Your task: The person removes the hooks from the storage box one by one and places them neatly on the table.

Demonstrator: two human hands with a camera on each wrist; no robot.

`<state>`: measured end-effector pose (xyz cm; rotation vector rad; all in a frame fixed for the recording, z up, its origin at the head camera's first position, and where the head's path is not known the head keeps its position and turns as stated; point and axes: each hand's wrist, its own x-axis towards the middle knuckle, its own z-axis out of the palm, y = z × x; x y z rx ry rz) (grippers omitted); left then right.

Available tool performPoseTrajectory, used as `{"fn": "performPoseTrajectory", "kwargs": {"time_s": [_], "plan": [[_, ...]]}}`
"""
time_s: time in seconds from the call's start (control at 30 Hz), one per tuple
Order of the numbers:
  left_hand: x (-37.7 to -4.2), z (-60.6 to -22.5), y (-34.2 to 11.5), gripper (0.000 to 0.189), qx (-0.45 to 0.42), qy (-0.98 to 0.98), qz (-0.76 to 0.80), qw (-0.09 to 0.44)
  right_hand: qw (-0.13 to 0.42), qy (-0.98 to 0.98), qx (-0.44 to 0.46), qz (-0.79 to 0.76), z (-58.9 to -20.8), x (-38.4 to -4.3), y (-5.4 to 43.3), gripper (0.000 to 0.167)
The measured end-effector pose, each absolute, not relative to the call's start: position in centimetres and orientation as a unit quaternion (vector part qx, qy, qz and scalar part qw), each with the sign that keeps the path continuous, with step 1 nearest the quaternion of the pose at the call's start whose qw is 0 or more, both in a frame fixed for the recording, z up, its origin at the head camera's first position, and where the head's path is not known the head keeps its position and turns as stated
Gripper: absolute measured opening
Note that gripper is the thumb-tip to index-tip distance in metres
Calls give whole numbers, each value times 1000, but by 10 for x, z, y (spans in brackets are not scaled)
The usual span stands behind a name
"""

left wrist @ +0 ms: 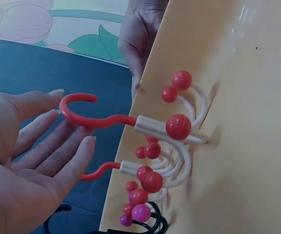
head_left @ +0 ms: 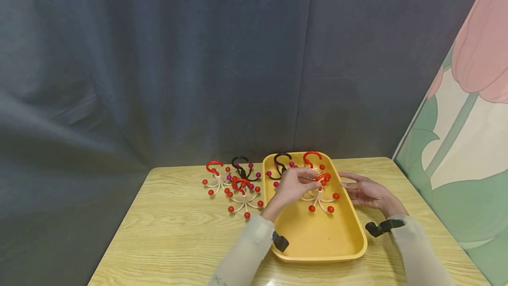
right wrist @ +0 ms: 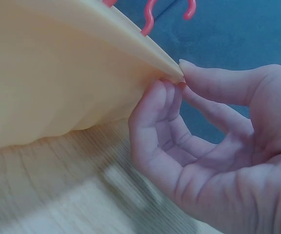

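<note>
Inside a yellow tray [head_left: 317, 242] stands a hook hanger [head_left: 319, 195] with a red hook, white curved arms and red ball tips. Around its red hook [left wrist: 99, 122] my left hand [left wrist: 38, 151] has its fingers and thumb spread apart, close to the hook; whether a fingertip touches it I cannot tell. My right hand [right wrist: 213, 131] pinches the tray's right rim [right wrist: 165, 61] between thumb and fingers. Behind the near hanger, the tray also holds a black hanger [head_left: 282, 164] with magenta balls and another red-hooked one [head_left: 312, 160].
Left of the tray, on the wooden table [head_left: 170, 233], stand two red-hooked hangers, one farther back [head_left: 217, 180] and one nearer [head_left: 244, 200], plus a black hanger [head_left: 241, 169]. A dark curtain [head_left: 222, 65] hangs behind. A flower-painted panel [head_left: 468, 136] borders the right side.
</note>
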<state>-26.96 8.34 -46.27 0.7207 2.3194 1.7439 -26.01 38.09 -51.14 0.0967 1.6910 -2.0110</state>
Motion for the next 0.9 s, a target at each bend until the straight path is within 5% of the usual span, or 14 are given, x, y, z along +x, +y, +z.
{"fn": "performPoseTrajectory", "kwargs": {"time_s": [0.7, 0.9], "plan": [[-269, -478, 96, 19, 217, 778, 588, 41, 252, 622, 37, -740, -511, -260, 379, 53], [-267, -476, 99, 19, 220, 786, 576, 36, 255, 616, 37, -744, -510, -259, 380, 41]]}}
